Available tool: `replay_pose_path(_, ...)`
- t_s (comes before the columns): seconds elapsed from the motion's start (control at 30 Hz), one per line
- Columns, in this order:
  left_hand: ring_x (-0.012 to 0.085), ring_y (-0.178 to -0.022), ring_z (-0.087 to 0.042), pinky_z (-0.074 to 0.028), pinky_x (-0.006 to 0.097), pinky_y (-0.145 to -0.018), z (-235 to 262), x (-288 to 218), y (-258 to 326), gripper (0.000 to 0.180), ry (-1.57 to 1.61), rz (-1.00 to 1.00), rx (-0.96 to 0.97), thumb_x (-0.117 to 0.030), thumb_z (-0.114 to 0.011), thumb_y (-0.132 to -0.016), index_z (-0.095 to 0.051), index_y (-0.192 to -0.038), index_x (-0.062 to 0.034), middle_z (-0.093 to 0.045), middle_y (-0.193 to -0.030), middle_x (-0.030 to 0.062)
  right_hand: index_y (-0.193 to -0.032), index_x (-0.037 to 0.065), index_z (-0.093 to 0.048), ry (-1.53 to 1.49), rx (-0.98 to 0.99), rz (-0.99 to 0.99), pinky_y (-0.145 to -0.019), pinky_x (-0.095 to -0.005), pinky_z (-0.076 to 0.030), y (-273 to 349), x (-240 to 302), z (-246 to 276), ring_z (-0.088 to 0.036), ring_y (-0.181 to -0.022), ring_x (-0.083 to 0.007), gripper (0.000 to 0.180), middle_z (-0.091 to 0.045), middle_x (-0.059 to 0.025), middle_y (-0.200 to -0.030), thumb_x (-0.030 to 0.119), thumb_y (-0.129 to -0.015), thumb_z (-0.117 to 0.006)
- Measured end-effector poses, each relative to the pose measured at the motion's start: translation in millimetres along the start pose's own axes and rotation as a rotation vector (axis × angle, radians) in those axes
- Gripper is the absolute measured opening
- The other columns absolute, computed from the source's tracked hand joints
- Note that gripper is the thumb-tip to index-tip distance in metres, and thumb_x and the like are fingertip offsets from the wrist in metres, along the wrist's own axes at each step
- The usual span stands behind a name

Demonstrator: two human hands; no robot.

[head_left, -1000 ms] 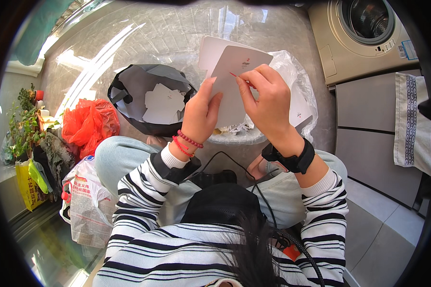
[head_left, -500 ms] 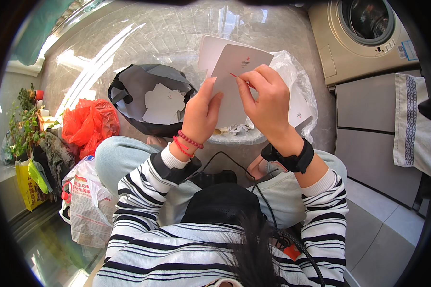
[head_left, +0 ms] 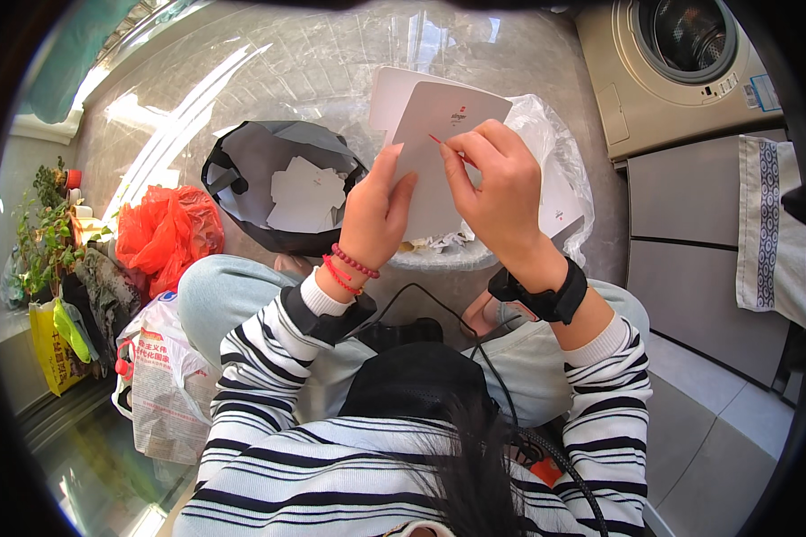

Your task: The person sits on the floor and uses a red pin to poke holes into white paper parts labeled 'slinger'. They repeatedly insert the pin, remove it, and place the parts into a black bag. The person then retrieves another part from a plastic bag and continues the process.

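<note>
Both hands hold a grey envelope (head_left: 434,152) in the upper middle of the frame. The right hand (head_left: 501,192) pinches a thin red strip (head_left: 441,143) on the envelope's face between thumb and forefinger, grip narrow. The left hand (head_left: 376,215) clasps the envelope's left edge, thumb on the front. Behind it, a clear bag (head_left: 560,170) holds more white sheets. To the left, an open black bag (head_left: 282,183) holds white paper scraps. Further left lies an orange bag (head_left: 166,233). A washing machine (head_left: 681,72) fills the upper right corner, a towel (head_left: 770,228) hanging below it at the right edge.
</note>
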State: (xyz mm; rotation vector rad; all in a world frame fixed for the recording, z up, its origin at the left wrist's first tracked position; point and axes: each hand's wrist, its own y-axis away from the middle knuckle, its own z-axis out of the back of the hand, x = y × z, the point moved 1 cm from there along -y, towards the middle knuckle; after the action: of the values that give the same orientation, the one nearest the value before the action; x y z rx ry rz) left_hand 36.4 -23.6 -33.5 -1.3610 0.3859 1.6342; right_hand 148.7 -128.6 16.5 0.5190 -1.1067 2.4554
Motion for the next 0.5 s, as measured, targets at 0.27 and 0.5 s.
replay_pose_path(0.27,0.0276,-0.08,-0.064,-0.049,0.03,-0.071,-1.7,-0.7,2.7,0.03,-0.001,0.002,0.022,-0.001,-0.055,-0.09,-0.049,-0.119,-0.0036,-0.064,-0.093,0.0156,-0.077,0.004,-0.064,0.009,-0.02,0.019,-0.057,-0.0321,-0.045,1.0,-0.6,-2.9,-0.056,-0.066,-0.0227,0.005,-0.056,-0.0058,-0.072,0.004,-0.075,-0.069)
replay_pose_path(0.5,0.0374,-0.078,-0.061,-0.049,0.033,-0.068,-0.2,1.2,1.5,0.029,-0.027,-0.087,0.002,0.001,-0.055,-0.087,-0.052,-0.117,-0.0027,-0.062,-0.092,0.0203,-0.075,0.005,-0.062,-0.086,-0.015,-0.026,-0.06,-0.0354,-0.046,0.5,-0.2,-3.5,-0.056,-0.068,-0.0262,0.006,-0.055,-0.0071,-0.073,0.004,-0.073,-0.067)
